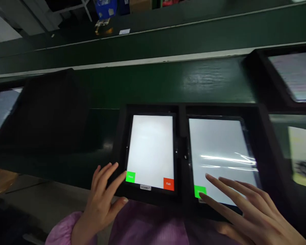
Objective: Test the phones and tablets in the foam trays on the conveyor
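Two tablets, left one (pixel 151 146) and right one (pixel 216 139), lit white, side by side in black tray (pixel 182 122) on green bench (pixel 153 81). Left hand (pixel 99 199) spread, holds nothing, index fingertip at left tablet's green button (pixel 130 177); red "Fail" button (pixel 168 184) opposite. Right hand (pixel 257 212) spread over right tablet, index fingertip at its green button (pixel 197 189), contact unclear. Another tablet (pixel 295 75) far right; yellow sheet (pixel 302 146) below it.
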{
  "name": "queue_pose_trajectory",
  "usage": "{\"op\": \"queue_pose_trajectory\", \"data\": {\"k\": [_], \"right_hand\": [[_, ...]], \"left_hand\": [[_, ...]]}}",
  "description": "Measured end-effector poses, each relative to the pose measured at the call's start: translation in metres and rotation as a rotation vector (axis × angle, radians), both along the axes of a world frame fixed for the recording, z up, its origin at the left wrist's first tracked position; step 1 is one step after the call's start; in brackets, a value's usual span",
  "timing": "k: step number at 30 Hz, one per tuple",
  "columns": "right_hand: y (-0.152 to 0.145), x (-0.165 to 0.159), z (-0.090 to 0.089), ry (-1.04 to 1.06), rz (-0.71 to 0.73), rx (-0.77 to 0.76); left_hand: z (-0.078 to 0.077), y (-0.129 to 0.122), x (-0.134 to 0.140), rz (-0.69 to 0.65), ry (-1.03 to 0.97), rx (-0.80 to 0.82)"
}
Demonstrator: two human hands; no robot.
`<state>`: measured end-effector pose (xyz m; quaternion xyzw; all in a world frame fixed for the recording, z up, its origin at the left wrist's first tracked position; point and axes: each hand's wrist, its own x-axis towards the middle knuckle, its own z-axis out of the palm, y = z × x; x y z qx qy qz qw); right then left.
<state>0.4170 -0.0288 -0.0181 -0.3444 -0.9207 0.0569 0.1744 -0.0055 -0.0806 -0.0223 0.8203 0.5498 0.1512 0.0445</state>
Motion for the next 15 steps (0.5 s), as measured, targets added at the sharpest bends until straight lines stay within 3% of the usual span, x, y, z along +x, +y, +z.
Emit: {"op": "queue_pose_trajectory", "data": {"k": [3,7,15], "right_hand": [[0.007,0.005,0.006,0.090,-0.122,-0.012],[0.013,0.002,0.001,0.067,-0.246,0.096],[0.015,-0.002,-0.014,-0.007,-0.188,0.176]], "left_hand": [[0.001,0.022,0.010,0.017,-0.034,0.025],[-0.004,0.045,0.024,0.042,0.083,0.067],[-0.005,0.049,0.028,-0.043,0.031,0.192]]}}
